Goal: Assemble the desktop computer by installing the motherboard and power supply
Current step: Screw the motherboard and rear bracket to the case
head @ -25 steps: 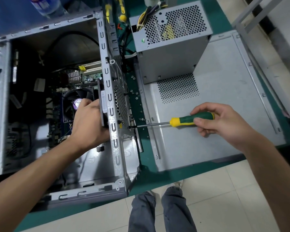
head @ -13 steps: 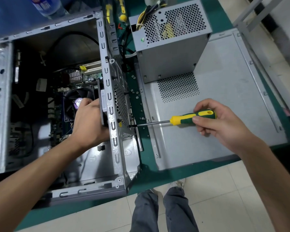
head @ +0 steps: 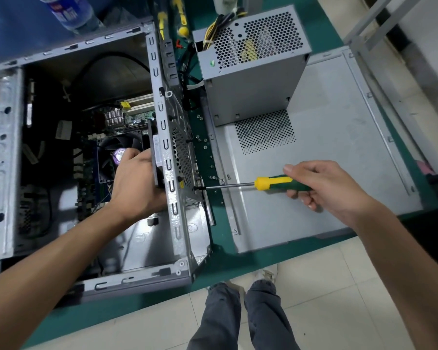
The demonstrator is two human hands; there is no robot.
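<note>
The open grey computer case (head: 171,218) lies on the green mat. Inside it sits the motherboard (head: 91,173) with its black CPU fan (head: 111,152). My left hand (head: 137,183) reaches inside and grips a black part held against the case's rear wall. My right hand (head: 321,188) grips the green-and-yellow screwdriver (head: 276,184); its tip touches a screw on the outside of that rear wall. The grey power supply (head: 253,79) stands outside the case on the side panel, its yellow and black cables trailing behind it.
The loose grey side panel (head: 326,173) lies flat to the right of the case. Several small screws (head: 205,142) lie on the green mat (head: 223,263) between case and panel. A water bottle (head: 71,11) lies at the top left. More yellow-handled tools (head: 182,21) lie behind the case.
My right hand's fingers have shifted round the screwdriver handle, whose tip stays at the same screw. My left hand stays in place inside the case.
</note>
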